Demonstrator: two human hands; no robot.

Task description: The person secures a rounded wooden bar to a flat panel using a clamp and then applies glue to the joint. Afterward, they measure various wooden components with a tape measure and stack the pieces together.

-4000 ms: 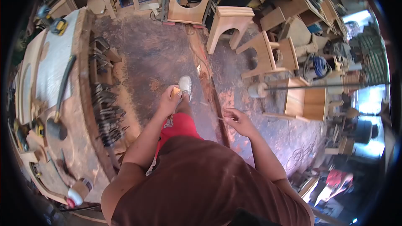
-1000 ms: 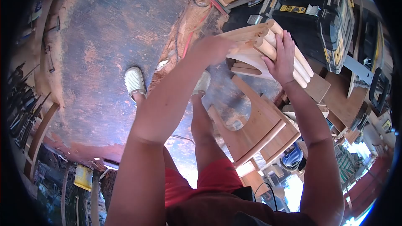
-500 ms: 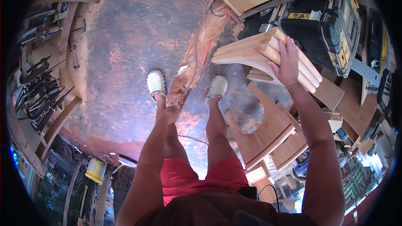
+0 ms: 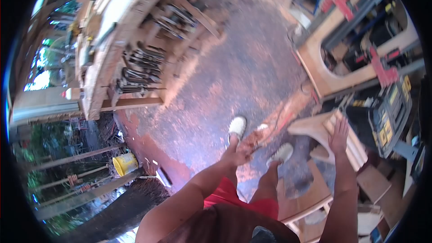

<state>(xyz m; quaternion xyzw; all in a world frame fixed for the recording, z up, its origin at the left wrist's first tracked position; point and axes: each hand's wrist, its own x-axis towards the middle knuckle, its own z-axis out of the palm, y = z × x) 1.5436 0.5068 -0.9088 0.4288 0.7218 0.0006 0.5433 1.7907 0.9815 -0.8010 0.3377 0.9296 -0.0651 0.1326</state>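
My right hand lies flat with outstretched fingers on a stack of curved pale wooden pieces. Their rounded edges face up, side by side, and a curved end reaches out to the left. Over the floor by my left foot hangs my left hand, with its fingers blurred; I cannot make out whether it holds anything. Below the stack stand more cut-out wooden panels, partly hidden by my right arm.
A workbench with clamps and tools on its lower shelf stands at the left. At the right are a black and yellow toolbox and a wooden frame with red clamps. A yellow bucket sits lower left.
My view has swung left, so the workbench shows more and the floor and stack appear farther right and lower. My right hand still rests on the stack; my left hand still hangs low.
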